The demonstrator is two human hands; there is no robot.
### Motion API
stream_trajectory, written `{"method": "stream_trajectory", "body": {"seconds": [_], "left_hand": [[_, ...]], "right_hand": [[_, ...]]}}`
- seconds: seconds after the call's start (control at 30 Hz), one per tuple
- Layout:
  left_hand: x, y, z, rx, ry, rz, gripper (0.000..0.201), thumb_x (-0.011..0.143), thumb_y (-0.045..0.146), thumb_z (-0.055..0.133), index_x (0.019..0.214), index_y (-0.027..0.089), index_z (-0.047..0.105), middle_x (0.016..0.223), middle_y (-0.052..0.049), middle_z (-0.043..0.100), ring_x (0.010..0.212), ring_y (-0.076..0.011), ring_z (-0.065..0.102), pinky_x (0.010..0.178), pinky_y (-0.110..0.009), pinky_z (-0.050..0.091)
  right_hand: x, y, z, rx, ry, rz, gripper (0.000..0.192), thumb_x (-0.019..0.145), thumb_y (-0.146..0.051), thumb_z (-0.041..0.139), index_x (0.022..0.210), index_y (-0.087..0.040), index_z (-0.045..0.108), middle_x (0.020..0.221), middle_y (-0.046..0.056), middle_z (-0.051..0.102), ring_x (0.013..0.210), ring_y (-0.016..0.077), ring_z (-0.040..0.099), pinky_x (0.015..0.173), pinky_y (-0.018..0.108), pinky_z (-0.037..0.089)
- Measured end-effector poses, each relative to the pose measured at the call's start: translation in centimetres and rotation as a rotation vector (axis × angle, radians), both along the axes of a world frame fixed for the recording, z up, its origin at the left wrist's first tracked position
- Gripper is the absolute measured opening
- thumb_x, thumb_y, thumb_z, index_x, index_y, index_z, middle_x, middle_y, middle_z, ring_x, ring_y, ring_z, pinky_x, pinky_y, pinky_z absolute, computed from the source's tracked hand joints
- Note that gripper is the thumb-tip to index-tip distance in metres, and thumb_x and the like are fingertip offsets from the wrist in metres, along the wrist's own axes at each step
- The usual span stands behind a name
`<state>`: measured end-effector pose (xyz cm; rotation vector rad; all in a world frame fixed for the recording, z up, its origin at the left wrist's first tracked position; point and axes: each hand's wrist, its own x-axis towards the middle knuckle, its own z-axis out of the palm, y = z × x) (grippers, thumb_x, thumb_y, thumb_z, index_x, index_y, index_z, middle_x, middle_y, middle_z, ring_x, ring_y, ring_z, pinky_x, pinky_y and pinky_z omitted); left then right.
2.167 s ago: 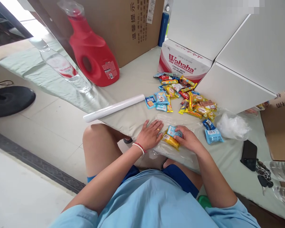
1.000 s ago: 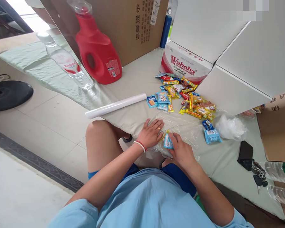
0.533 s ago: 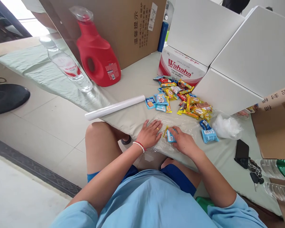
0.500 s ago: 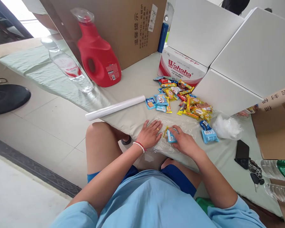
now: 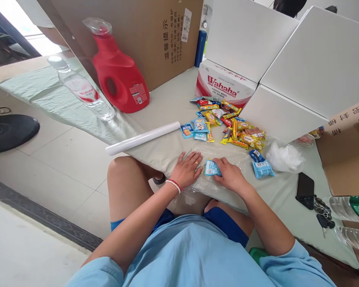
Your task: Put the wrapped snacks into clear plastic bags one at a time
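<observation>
My left hand (image 5: 186,169) lies flat with its fingers stretched out, pressing on a sheet of clear plastic film (image 5: 209,184) at the table's near edge. Just right of it, my right hand (image 5: 229,173) grips a small light-blue snack packet (image 5: 212,168) by its right side, on top of the film. A bit of yellow wrapper shows at the packet's upper edge; the rest of it is hidden. Beyond both hands is a heap of wrapped snacks (image 5: 247,137), mostly yellow, with several blue packets (image 5: 200,125) at its left side.
A white roll (image 5: 143,138) lies left of the snacks. Behind stand a red jug (image 5: 121,75), a water bottle (image 5: 82,91) and a Wahaha carton (image 5: 224,85). To the right are two blue packets (image 5: 262,169), crumpled plastic (image 5: 285,157), a phone (image 5: 305,190) and keys (image 5: 323,211).
My right hand has shifted the blue packet slightly left and turned it, so it now covers most of the yellow wrapper. My left hand stays flat on the film.
</observation>
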<state>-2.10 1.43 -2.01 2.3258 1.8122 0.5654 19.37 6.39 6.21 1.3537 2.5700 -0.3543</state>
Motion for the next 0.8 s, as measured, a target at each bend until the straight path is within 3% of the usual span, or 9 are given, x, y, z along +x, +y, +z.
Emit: {"method": "stream_trajectory", "body": {"seconds": [0.2, 0.33, 0.47, 0.57, 0.67, 0.73, 0.8], "left_hand": [[0.0, 0.1, 0.1, -0.016, -0.028, -0.011, 0.053, 0.103, 0.038, 0.045, 0.154, 0.023, 0.047, 0.164, -0.010, 0.043, 0.153, -0.0277, 0.038, 0.127, -0.059, 0.017], [-1.5, -0.7, 1.1, 0.042, -0.147, -0.023, 0.052, 0.102, 0.040, 0.046, 0.150, 0.022, 0.051, 0.166, -0.011, 0.040, 0.157, -0.0293, 0.030, 0.127, -0.058, 0.017], [-4.4, -2.4, 2.9, -0.074, -0.281, -0.244, 0.051, 0.102, 0.041, 0.046, 0.150, 0.025, 0.051, 0.156, -0.009, 0.054, 0.155, -0.0271, 0.034, 0.129, -0.055, 0.013], [-6.2, -3.7, 3.5, -0.232, -0.276, -0.432, 0.067, 0.094, 0.038, 0.057, 0.157, 0.025, 0.040, 0.159, -0.011, 0.051, 0.155, -0.0309, 0.033, 0.129, -0.060, 0.012], [-6.7, -4.3, 3.4, -0.237, -0.232, -0.403, 0.074, 0.086, 0.027, 0.060, 0.157, 0.023, 0.039, 0.157, -0.013, 0.052, 0.155, -0.0326, 0.034, 0.128, -0.063, 0.012], [-6.5, -3.9, 3.3, -0.200, -0.214, -0.325, 0.055, 0.089, 0.023, 0.056, 0.144, 0.023, 0.055, 0.143, -0.011, 0.065, 0.151, -0.0306, 0.042, 0.128, -0.063, 0.012], [-6.1, -3.0, 3.5, -0.174, -0.237, -0.272, 0.028, 0.096, 0.026, 0.051, 0.117, 0.024, 0.069, 0.118, -0.007, 0.076, 0.142, -0.0273, 0.052, 0.128, -0.060, 0.016]], "right_hand": [[0.9, 0.4, -0.1, -0.024, 0.023, 0.053, 0.071, 0.089, -0.028, 0.068, 0.155, -0.024, 0.041, 0.145, 0.014, 0.054, 0.114, 0.0312, 0.067, 0.086, 0.037, 0.053], [2.3, 0.5, 0.4, -0.054, 0.141, 0.047, 0.076, 0.090, -0.037, 0.072, 0.158, -0.028, 0.039, 0.161, 0.013, 0.039, 0.126, 0.0343, 0.062, 0.096, 0.044, 0.054], [5.2, -1.0, 1.4, -0.080, 0.462, 0.060, 0.069, 0.095, -0.052, 0.067, 0.156, -0.031, 0.042, 0.165, 0.011, 0.034, 0.141, 0.0308, 0.050, 0.108, 0.045, 0.050], [7.5, -3.0, 0.8, -0.133, 0.551, 0.160, 0.078, 0.088, -0.058, 0.073, 0.155, -0.030, 0.044, 0.154, 0.012, 0.050, 0.138, 0.0304, 0.051, 0.112, 0.047, 0.046], [9.2, -4.4, -0.8, -0.087, 0.509, 0.076, 0.053, 0.098, -0.047, 0.063, 0.145, -0.023, 0.056, 0.119, 0.012, 0.072, 0.111, 0.0295, 0.064, 0.096, 0.047, 0.054], [9.9, -4.7, -1.5, -0.051, 0.547, -0.025, 0.033, 0.104, -0.037, 0.050, 0.127, -0.021, 0.068, 0.100, 0.011, 0.074, 0.095, 0.0258, 0.066, 0.086, 0.041, 0.055], [10.3, -4.2, -1.4, -0.060, 0.629, -0.095, 0.029, 0.104, -0.036, 0.048, 0.111, -0.021, 0.073, 0.096, 0.009, 0.073, 0.088, 0.0220, 0.067, 0.082, 0.036, 0.054]]}}
